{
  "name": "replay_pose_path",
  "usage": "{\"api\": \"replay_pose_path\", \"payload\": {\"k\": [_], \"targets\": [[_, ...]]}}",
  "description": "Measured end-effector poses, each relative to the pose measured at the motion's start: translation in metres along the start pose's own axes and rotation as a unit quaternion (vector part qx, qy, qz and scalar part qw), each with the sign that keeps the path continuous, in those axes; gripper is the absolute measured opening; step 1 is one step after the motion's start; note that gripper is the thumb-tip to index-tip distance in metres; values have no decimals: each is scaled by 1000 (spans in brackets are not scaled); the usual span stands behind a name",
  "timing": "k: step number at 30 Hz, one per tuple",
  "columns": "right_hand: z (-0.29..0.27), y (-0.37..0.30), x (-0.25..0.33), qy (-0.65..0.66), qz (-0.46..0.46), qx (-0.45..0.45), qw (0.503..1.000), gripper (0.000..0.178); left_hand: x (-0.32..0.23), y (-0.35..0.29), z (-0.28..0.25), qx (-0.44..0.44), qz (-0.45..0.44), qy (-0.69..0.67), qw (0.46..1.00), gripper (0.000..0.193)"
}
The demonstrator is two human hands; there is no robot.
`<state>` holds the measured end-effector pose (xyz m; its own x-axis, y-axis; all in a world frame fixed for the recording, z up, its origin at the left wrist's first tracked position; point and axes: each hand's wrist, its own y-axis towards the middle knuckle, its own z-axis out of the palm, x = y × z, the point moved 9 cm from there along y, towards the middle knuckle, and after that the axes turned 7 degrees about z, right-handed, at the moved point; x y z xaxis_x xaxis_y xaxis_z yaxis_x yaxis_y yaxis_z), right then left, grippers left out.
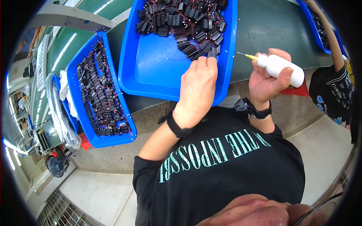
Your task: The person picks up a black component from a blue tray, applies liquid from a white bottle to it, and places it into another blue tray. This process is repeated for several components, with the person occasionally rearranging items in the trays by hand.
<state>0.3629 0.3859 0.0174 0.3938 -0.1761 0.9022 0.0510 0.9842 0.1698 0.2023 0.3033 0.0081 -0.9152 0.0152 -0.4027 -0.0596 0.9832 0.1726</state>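
My left hand (198,84) reaches into a big blue tray (158,71), fingers curled down on a small black part (211,52) at the near edge of a heap of black wired parts (184,20). My right hand (266,81) grips a white squeeze bottle (281,67) with a thin yellow needle tip (247,56) that points left toward the tray. A black band sits on each wrist.
A second blue tray (88,90) to the left holds rows of black wired parts. Beside it lie a white cloth (65,88) and a clear plastic bag (60,116). Another person in a black shirt (332,94) works at a blue tray (316,26) on the right. A green belt (271,30) runs behind.
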Motion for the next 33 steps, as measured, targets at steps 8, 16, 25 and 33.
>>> {"api": "replay_pose_path", "payload": {"k": [8, 16, 25, 33], "targets": [[17, -8, -6, -26, -56, 65, 996, 58, 37, -18, -37, -111, -78, -338, 931, 22], [55, -35, -3, -81, -95, 197, 972, 55, 59, -38, -34, -180, -126, -538, 813, 21], [62, -37, -8, -92, -79, 188, 975, 57, 61, -42, -28, -145, -162, -596, 773, 23], [68, -35, -12, -114, -69, 197, 971, 57, 60, -42, -28, -144, -162, -594, 774, 23]]}}
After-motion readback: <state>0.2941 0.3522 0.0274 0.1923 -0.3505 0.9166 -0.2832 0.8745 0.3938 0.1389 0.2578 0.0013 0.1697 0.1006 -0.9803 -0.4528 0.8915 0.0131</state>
